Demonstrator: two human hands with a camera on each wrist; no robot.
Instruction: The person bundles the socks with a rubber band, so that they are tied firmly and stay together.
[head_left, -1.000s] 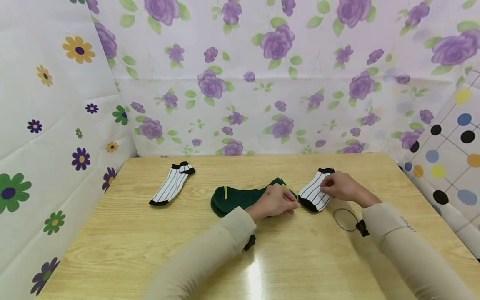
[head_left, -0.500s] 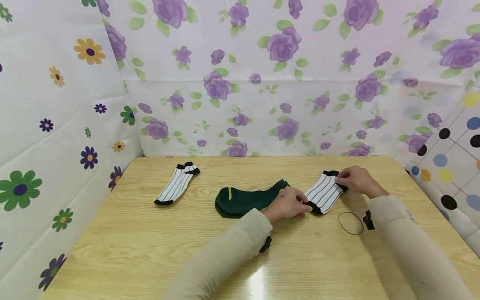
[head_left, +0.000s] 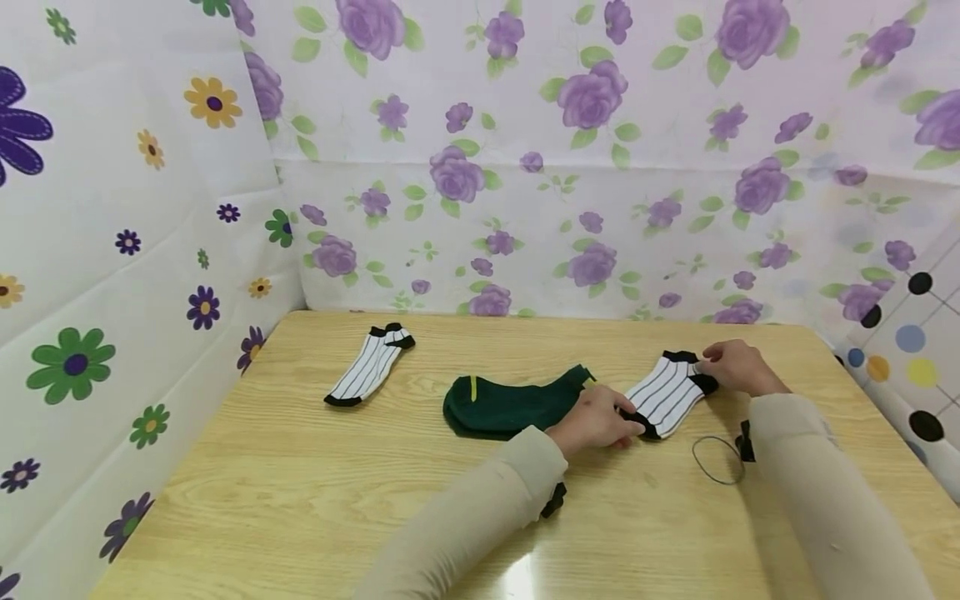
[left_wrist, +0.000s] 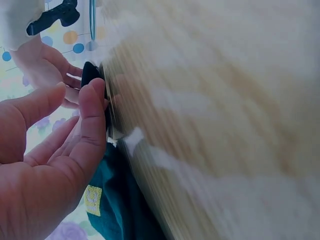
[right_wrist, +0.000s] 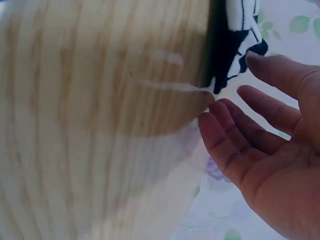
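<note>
A white sock with thin dark stripes and black toe, heel and cuff [head_left: 663,396] lies flat on the right of the table. My left hand [head_left: 596,421] is at its black toe, fingertips touching or very near it. In the left wrist view the thumb and fingers of that hand [left_wrist: 65,145] stand apart. My right hand [head_left: 738,367] is at the sock's heel and cuff end. The right wrist view shows its thumb against the sock [right_wrist: 240,45], the other fingers loosely bent and holding nothing. A dark green sock [head_left: 510,404] with yellow marks lies beside my left hand, partly covered by it.
Another striped sock [head_left: 371,367] lies at the back left of the wooden table [head_left: 300,483]. A thin cord loop [head_left: 699,460] hangs at the right wrist, near a black strap [head_left: 745,442]. Patterned cloth walls [head_left: 525,233] stand behind and at the sides.
My right hand has moved from the middle of the striped sock to its heel and cuff end, where the black heel now shows. My left hand has shifted slightly onto the toe.
</note>
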